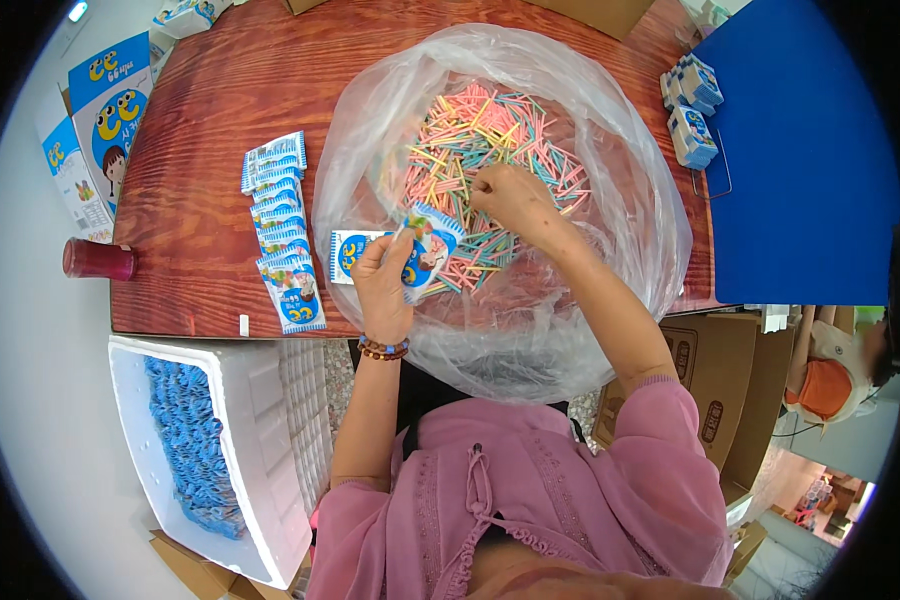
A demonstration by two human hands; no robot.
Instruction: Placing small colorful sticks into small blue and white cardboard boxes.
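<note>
My left hand pinches a small blue-and-white printed packet between thumb and fingers, tilted at the near left of the pile. Another such packet lies flat just behind that hand. Thin pink, yellow and teal sticks are heaped loosely inside a large, spread-open clear plastic bag. Over the middle of the heap, my right hand is closed with its fingertips down among the sticks. Whatever those fingertips hold is hidden from view.
Left of the bag runs an overlapping row of packets. A red-lidded jar and a printed box stand at the far left. Below the table edge sits a white foam box of blue packets. Bundled packets lie by a blue panel.
</note>
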